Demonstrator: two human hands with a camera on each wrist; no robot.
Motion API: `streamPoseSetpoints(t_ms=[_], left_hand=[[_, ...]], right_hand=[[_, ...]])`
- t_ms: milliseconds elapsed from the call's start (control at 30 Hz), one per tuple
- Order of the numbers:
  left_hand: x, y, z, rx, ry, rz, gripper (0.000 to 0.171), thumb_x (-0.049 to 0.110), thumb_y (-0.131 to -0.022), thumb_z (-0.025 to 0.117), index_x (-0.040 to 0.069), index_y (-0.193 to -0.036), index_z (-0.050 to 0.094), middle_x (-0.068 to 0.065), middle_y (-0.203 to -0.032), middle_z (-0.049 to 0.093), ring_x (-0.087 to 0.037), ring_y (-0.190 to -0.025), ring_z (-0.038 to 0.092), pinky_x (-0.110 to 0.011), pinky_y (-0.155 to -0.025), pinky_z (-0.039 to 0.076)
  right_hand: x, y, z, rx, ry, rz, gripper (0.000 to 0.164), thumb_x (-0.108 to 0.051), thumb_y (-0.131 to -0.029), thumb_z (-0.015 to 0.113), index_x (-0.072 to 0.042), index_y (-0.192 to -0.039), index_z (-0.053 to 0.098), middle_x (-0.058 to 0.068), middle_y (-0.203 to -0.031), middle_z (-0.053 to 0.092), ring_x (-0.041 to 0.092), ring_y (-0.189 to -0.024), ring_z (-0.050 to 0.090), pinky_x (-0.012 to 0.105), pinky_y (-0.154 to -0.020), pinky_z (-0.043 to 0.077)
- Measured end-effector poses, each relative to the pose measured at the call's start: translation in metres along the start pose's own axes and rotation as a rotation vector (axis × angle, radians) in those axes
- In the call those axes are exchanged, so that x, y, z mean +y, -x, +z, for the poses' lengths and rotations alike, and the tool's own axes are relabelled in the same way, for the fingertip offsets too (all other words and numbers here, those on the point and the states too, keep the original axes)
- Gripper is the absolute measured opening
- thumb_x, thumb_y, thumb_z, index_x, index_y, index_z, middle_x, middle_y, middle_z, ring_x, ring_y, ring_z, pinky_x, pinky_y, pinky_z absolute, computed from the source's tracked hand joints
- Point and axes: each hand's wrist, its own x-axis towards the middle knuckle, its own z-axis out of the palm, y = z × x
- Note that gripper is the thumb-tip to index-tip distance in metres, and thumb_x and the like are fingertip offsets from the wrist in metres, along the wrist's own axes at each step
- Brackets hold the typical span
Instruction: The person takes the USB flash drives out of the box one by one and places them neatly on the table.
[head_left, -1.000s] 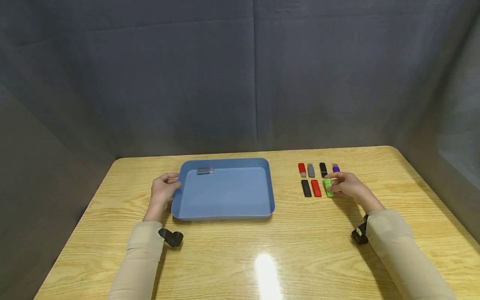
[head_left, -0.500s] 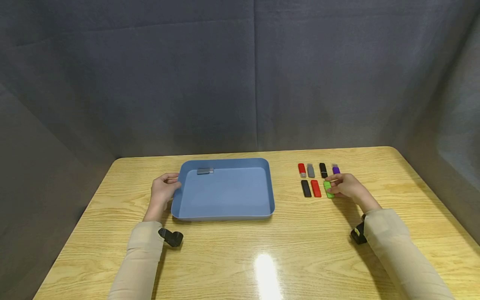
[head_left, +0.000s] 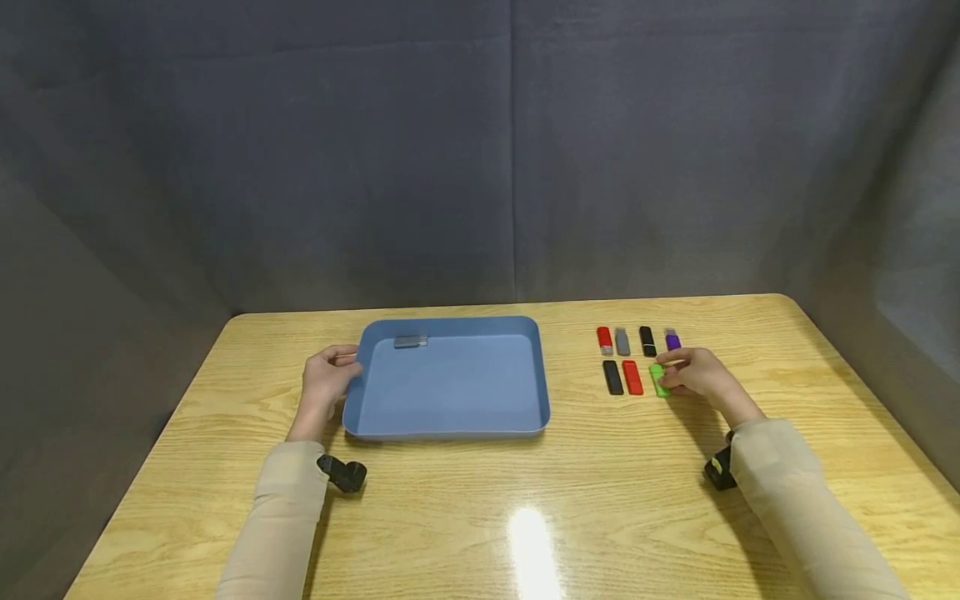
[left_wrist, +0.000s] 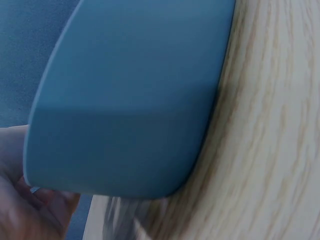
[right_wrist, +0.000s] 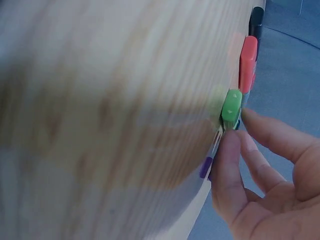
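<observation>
My left hand [head_left: 328,379] grips the left wall of a shallow blue tray [head_left: 450,435], thumb over the rim. The left wrist view shows the tray's outer corner [left_wrist: 120,145] with the hand [left_wrist: 30,210] at its edge. One grey USB stick [head_left: 410,342] lies inside near the far left corner. Over on the right, my right hand [head_left: 697,372] pinches a green USB stick [head_left: 659,381] lying at the right end of the near row. In the right wrist view, thumb and fingertips are right at the green stick's [right_wrist: 231,106] end.
Beside the green stick lie a red USB stick [head_left: 633,377] and a black one [head_left: 612,377]. Behind them is a row of red [head_left: 604,340], grey [head_left: 622,341], black [head_left: 647,341] and purple [head_left: 672,339] sticks. A dark curtain [head_left: 480,167] hangs behind the wooden table [head_left: 420,517].
The green stick has shifted slightly nearer and to the right with my right hand's fingers on it. The left hand and the tray have stayed in place.
</observation>
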Motion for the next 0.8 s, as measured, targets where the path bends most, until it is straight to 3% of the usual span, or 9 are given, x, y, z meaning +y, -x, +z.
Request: streamPoseSetpoints(t_ms=[167, 433, 667, 800], left_hand=[[0.002, 0.001, 0.0, 0.002, -0.002, -0.004, 0.041, 0.001, -0.083, 0.056, -0.002, -0.124, 0.06, -0.008, -0.102, 0.059, -0.004, -0.074, 0.053, -0.015, -0.059, 0.048], [0.004, 0.001, 0.0, 0.006, 0.013, -0.008, 0.041, 0.001, -0.083, 0.056, -0.002, -0.124, 0.059, -0.006, -0.1, 0.058, -0.002, -0.073, 0.052, -0.015, -0.061, 0.049], [0.004, 0.001, 0.0, 0.012, 0.025, -0.004, 0.04, -0.001, -0.082, 0.056, -0.003, -0.123, 0.06, -0.005, -0.096, 0.059, -0.001, -0.07, 0.053, -0.016, -0.061, 0.049], [0.004, 0.002, 0.0, 0.017, 0.021, -0.006, 0.041, -0.001, -0.082, 0.056, -0.003, -0.122, 0.061, -0.005, -0.095, 0.059, -0.002, -0.07, 0.053, -0.017, -0.06, 0.049]], right_hand=[[-0.009, 0.003, -0.003, 0.053, -0.001, -0.037, 0.047, -0.001, -0.091, 0.05, 0.017, -0.133, 0.04, 0.008, -0.096, 0.056, 0.001, -0.073, 0.055, 0.02, -0.067, 0.053], [-0.047, 0.006, -0.001, 0.084, 0.005, -0.119, 0.049, -0.008, -0.094, 0.055, 0.011, -0.137, 0.041, -0.001, -0.094, 0.054, -0.002, -0.075, 0.055, 0.017, -0.071, 0.052], [-0.089, 0.006, 0.02, 0.056, 0.007, -0.178, 0.045, -0.012, -0.096, 0.053, 0.003, -0.137, 0.045, 0.019, -0.12, 0.053, 0.0, -0.084, 0.055, 0.014, -0.074, 0.051], [-0.112, 0.003, 0.037, 0.035, -0.006, -0.204, 0.041, -0.011, -0.096, 0.052, 0.0, -0.135, 0.048, 0.018, -0.121, 0.053, 0.003, -0.088, 0.056, 0.025, -0.086, 0.053]])
